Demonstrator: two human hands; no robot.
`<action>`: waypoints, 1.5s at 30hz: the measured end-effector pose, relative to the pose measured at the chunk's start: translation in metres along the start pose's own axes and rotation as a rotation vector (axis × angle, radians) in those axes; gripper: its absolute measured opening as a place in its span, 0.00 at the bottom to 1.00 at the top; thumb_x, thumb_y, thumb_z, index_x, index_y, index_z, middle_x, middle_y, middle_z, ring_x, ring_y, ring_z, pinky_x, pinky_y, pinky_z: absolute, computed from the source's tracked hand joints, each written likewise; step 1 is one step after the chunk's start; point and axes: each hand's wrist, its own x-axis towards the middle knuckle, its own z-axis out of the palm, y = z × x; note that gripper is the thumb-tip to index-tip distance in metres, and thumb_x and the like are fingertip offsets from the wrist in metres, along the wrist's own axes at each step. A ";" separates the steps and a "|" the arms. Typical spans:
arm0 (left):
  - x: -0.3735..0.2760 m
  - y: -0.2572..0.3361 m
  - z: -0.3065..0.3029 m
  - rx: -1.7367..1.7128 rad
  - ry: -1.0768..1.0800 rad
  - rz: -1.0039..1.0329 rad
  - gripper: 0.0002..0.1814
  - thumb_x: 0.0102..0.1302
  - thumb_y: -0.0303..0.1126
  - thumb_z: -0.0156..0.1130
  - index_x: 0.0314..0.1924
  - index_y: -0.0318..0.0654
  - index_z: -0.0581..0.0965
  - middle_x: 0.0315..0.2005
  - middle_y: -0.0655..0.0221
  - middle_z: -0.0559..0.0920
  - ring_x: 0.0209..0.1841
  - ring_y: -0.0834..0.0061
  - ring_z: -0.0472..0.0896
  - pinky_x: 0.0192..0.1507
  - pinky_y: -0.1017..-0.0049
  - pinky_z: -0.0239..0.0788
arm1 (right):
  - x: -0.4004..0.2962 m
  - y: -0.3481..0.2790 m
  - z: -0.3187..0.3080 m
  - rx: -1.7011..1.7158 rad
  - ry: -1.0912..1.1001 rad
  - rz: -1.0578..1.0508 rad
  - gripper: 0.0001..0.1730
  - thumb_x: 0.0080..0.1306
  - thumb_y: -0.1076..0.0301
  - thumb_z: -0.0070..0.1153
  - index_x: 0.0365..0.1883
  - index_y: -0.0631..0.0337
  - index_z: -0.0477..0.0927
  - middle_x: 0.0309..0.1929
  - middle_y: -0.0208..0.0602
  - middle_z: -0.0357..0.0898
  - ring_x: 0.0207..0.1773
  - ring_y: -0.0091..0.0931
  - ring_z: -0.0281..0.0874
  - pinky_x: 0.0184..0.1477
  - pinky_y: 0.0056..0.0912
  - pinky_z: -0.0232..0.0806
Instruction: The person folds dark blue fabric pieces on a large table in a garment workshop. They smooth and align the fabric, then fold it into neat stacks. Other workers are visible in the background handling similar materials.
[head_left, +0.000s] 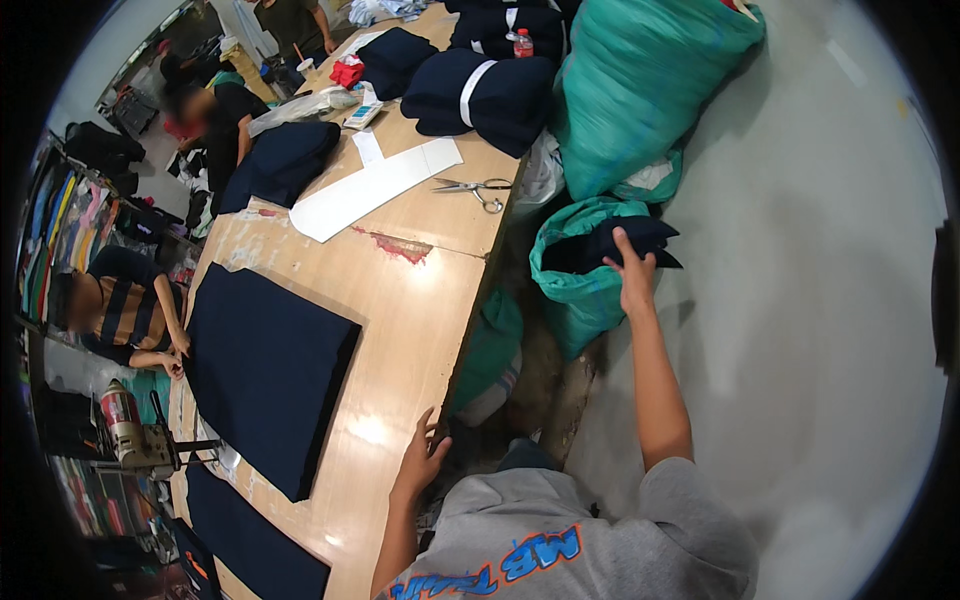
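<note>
My right hand (634, 276) grips dark navy fabric pieces (637, 234) at the mouth of a green woven sack (581, 289). The pieces' pointed ends stick out past the sack's rim. Beside the edge of the wooden worktable (405, 330), my left hand (421, 459) holds nothing and has its fingers apart; whether it touches the edge I cannot tell. Left of it on the table lies a thick stack of cut navy fabric (274, 375). A second navy fabric stack (255, 525) lies nearer me.
Metal scissors (476, 187) and a white pattern piece (375, 187) lie on the table. Tied navy bundles (480, 94) stand farther along, near a full green sack (645, 82). A fabric cutting machine (139, 435) stands at the far edge. A person (135, 300) touches the larger stack's far side.
</note>
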 end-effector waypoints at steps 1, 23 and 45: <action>-0.006 -0.016 -0.002 0.012 0.027 -0.053 0.42 0.78 0.32 0.68 0.85 0.49 0.57 0.69 0.43 0.78 0.62 0.52 0.86 0.65 0.58 0.77 | 0.021 -0.001 0.002 0.001 -0.006 -0.027 0.47 0.65 0.51 0.81 0.66 0.76 0.68 0.62 0.47 0.78 0.58 0.32 0.83 0.47 0.35 0.86; -0.056 -0.161 0.009 0.175 0.416 -0.506 0.58 0.77 0.55 0.63 0.80 0.09 0.47 0.79 0.18 0.49 0.86 0.29 0.38 0.86 0.45 0.27 | 0.198 0.152 -0.021 -1.587 -0.294 -0.227 0.42 0.63 0.68 0.78 0.74 0.63 0.75 0.85 0.59 0.49 0.87 0.58 0.43 0.84 0.57 0.57; -0.052 -0.181 0.018 0.256 0.438 -0.490 0.60 0.74 0.56 0.64 0.78 0.04 0.48 0.77 0.13 0.52 0.84 0.22 0.42 0.85 0.39 0.31 | -0.028 0.220 -0.118 -1.160 0.136 -0.323 0.21 0.75 0.80 0.50 0.64 0.64 0.79 0.79 0.61 0.62 0.80 0.56 0.62 0.78 0.58 0.60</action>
